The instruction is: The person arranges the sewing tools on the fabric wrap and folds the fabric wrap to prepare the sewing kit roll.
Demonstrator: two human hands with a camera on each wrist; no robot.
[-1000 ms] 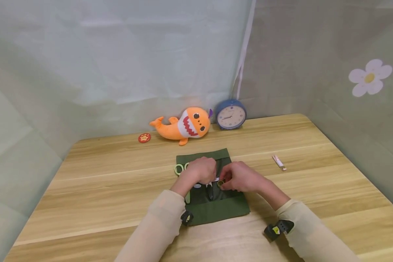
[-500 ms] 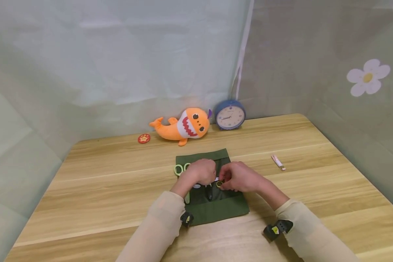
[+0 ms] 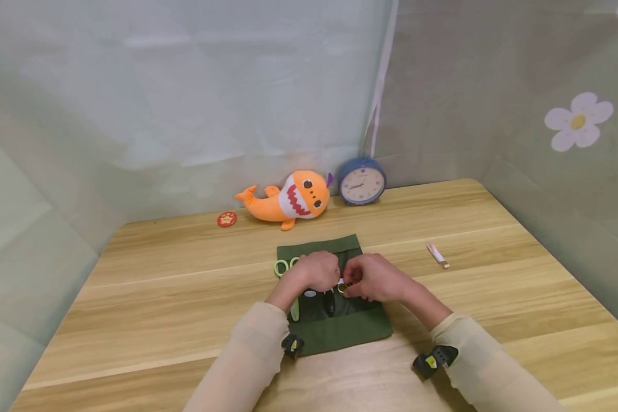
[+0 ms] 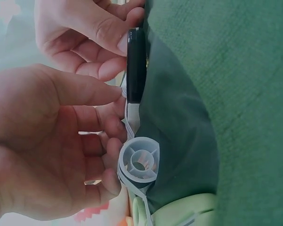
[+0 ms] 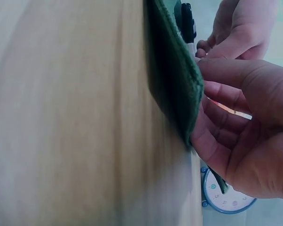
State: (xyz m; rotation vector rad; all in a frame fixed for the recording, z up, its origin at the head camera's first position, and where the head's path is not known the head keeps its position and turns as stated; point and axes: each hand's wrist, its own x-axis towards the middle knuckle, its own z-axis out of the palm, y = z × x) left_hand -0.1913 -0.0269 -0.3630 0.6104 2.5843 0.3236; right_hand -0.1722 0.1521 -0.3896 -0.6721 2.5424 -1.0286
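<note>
A dark green cloth pouch (image 3: 340, 335) lies unfolded on the table. With thumb and fingers, my left hand (image 3: 316, 271) pinches a white elastic band (image 4: 127, 123) across it. My right hand (image 3: 378, 278) holds a small yellow-rimmed round object (image 3: 343, 288) at the band's right part; its kind is unclear. A black-handled tool (image 4: 136, 66) with a metal end sits between the hands. Under the band, a white spool (image 4: 139, 160) stands beside light green scissors (image 3: 295, 309). My left hand partly covers the scissors in the head view.
An orange plush shark (image 3: 288, 200) and a blue alarm clock (image 3: 362, 182) stand at the back of the wooden table (image 3: 175, 320). Left of the shark lies a red round badge (image 3: 226, 219). A small pink and white item (image 3: 438, 256) lies right of the pouch.
The yellow-rimmed round object has shifted slightly left with my right hand, closer to the black-handled tool. My left hand has stayed almost still on the band.
</note>
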